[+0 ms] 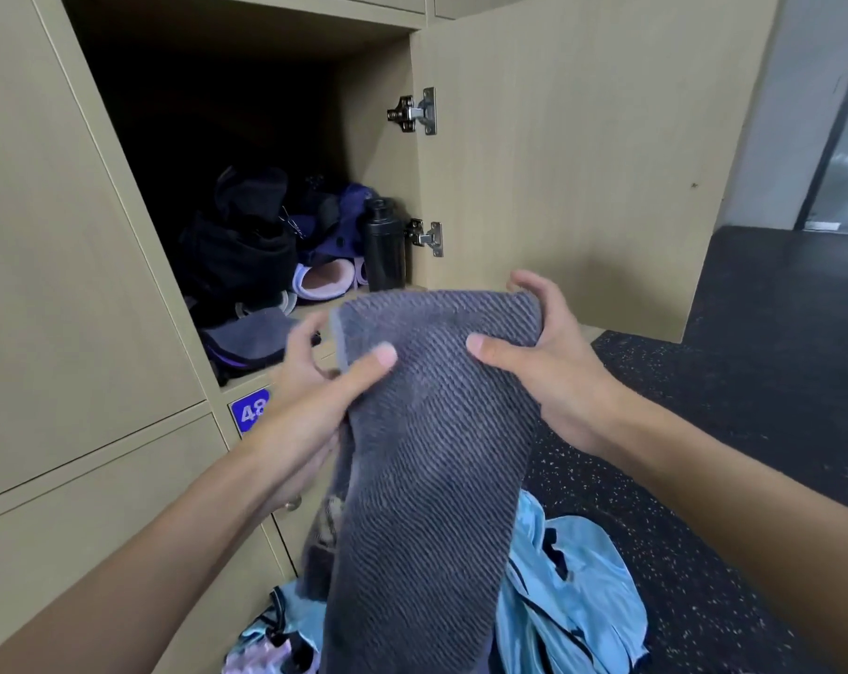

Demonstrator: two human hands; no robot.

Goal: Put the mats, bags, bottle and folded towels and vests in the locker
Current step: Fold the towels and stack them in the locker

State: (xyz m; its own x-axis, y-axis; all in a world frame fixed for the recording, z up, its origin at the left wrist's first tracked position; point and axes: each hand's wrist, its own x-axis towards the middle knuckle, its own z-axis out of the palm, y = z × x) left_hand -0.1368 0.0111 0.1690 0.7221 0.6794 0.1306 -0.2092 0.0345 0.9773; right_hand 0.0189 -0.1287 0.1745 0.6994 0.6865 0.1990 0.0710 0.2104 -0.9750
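Observation:
A grey ribbed towel [426, 430] hangs in front of the open locker [378, 114], held at its top edge by both hands. My left hand [324, 377] grips the top left corner and my right hand [543, 352] grips the top right. Inside the locker stand a black bottle [384, 245] at the right, a black bag [237, 245] at the left, a purple bag [339, 221] behind, rolled lilac mats [322, 279] and a folded grey-purple item [251, 340] at the front. Light blue vests [568, 576] lie on the floor below the towel.
The locker door [582, 153] stands open to the right, with two metal hinges. Closed locker doors [47, 235] fill the left, one with a blue number tag [250, 410]. Dark speckled rubber floor [752, 430] stretches to the right. A patterned pale garment [266, 649] lies at the bottom.

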